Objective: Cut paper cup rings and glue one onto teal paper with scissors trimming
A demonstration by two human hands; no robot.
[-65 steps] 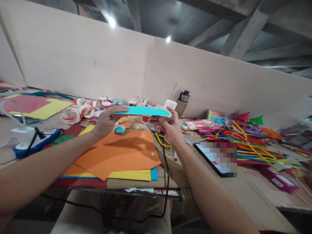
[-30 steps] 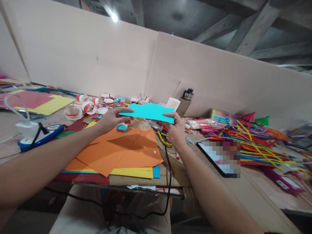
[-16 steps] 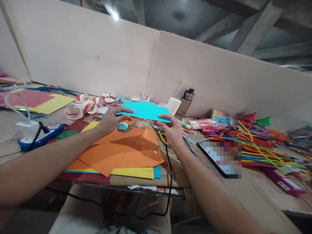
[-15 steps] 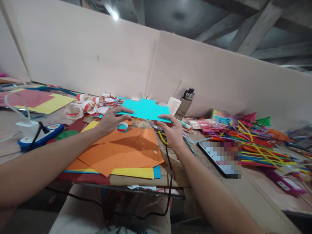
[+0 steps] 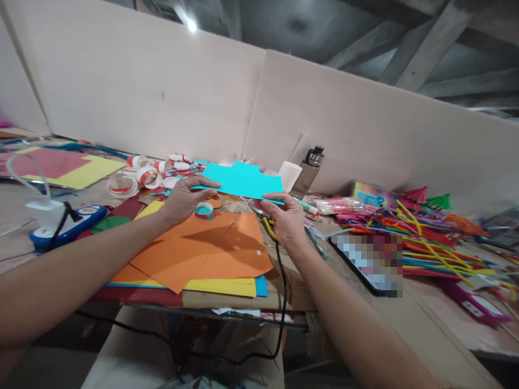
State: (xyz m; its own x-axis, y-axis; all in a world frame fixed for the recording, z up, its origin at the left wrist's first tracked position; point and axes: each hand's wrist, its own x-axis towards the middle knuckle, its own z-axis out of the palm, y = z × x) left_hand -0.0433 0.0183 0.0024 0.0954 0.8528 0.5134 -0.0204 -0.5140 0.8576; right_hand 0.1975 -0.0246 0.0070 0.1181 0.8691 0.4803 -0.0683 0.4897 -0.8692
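A bright turquoise sheet of paper [image 5: 243,181] with a stepped, cut-out far edge is held up above the table. My left hand [image 5: 184,197] pinches its near left corner between thumb and fingers. At the near right corner, my right hand [image 5: 286,213] grips it the same way. Beneath lie overlapping orange paper sheets [image 5: 203,248], with yellow paper [image 5: 227,287] and blue paper under them. A small cut ring of paper cup [image 5: 203,210], turquoise inside, sits on the orange sheets just below my left hand.
Cut cup pieces [image 5: 150,175] cluster at the back left, near a blue power strip [image 5: 87,219]. Behind my right hand stand stacked white cups [image 5: 290,175] and a bottle [image 5: 308,173]. Rightward lie a phone [image 5: 360,265] and colourful pipe cleaners [image 5: 438,254]. A black cord [image 5: 284,292] hangs over the table edge.
The turquoise paper has tilted very slightly, and both hands have barely shifted. Their grip on it is the same.
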